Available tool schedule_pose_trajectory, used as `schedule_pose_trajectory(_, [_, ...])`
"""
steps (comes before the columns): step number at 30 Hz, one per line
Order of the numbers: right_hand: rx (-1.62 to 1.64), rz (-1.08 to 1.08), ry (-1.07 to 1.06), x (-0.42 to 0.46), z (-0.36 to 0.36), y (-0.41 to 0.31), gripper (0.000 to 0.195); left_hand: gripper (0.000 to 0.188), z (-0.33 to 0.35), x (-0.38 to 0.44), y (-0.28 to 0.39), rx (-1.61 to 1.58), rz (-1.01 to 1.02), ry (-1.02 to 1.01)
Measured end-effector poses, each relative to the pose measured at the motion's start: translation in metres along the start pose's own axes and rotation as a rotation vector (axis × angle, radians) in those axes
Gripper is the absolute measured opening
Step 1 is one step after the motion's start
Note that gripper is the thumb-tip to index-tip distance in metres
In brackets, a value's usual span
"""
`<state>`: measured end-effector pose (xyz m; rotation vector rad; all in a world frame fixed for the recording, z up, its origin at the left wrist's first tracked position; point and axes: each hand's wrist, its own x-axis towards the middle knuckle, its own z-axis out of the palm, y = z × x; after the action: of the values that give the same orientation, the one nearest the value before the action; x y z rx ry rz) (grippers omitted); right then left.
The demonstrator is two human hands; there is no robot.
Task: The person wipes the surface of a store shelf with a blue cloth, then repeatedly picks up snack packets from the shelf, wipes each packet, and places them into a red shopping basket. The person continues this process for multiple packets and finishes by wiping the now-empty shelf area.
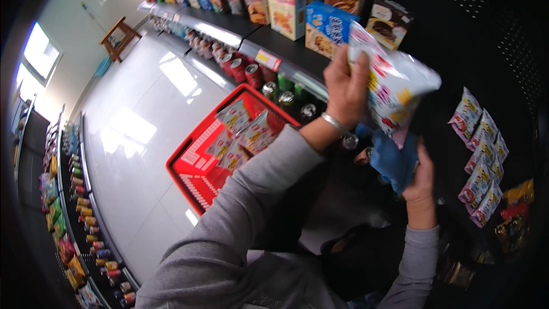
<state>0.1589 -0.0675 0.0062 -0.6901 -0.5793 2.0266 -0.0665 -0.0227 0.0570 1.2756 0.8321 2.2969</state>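
Observation:
My left hand (348,88), with a silver bangle at the wrist, grips a white printed snack bag (396,83) by its side and holds it up before the black shelf. In my right hand (421,180) is a blue cloth (395,159), which meets the bag's lower edge. To the left of my hands, a red shopping basket (201,146) contains several similar snack bags (253,133); my left sleeve hides part of it. More bags of that look (482,159) stand in rows on the dark shelf to the right.
Boxed snacks (287,10) line the upper shelf (227,19). Below them are drink cans (253,75) and bottles. Another stocked shelf (88,206) runs along the left, across a shiny tiled floor (141,107). A wooden stool (120,36) stands near the far wall.

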Motion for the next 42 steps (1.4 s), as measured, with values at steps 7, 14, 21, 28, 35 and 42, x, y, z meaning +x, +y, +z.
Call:
schedule_pose_trajectory(7, [-0.134, 0.035, 0.198, -0.009, 0.022, -0.007, 0.052, 0.037, -0.219, 0.007, 0.027, -0.023, -0.139, 0.489])
schedule_pose_trajectory(14, [-0.203, 0.001, 0.213, -0.011, 0.018, -0.003, 0.055, 0.041, -0.412, -0.118, 0.038, 0.505, -0.525, 0.778])
schedule_pose_trajectory(21, [-0.221, 0.024, 0.243, 0.004, 0.009, -0.001, 0.055, 0.039, -0.482, -0.238, -0.023, 0.596, -0.769, 0.98])
schedule_pose_trajectory(28, [-0.237, -0.011, 0.288, 0.003, 0.003, -0.003, 0.055, 0.038, -0.443, -0.256, -0.038, 0.598, -1.348, 0.683])
schedule_pose_trajectory(35, [-0.111, -0.036, 0.175, -0.007, 0.007, -0.008, 0.053, 0.025, -0.451, -0.268, -0.04, 0.703, -1.488, 0.249])
schedule_pose_trajectory(42, [-0.081, -0.075, 0.075, -0.004, 0.012, -0.02, 0.045, 0.03, -0.47, -0.257, -0.036, 1.199, -0.833, -0.376])
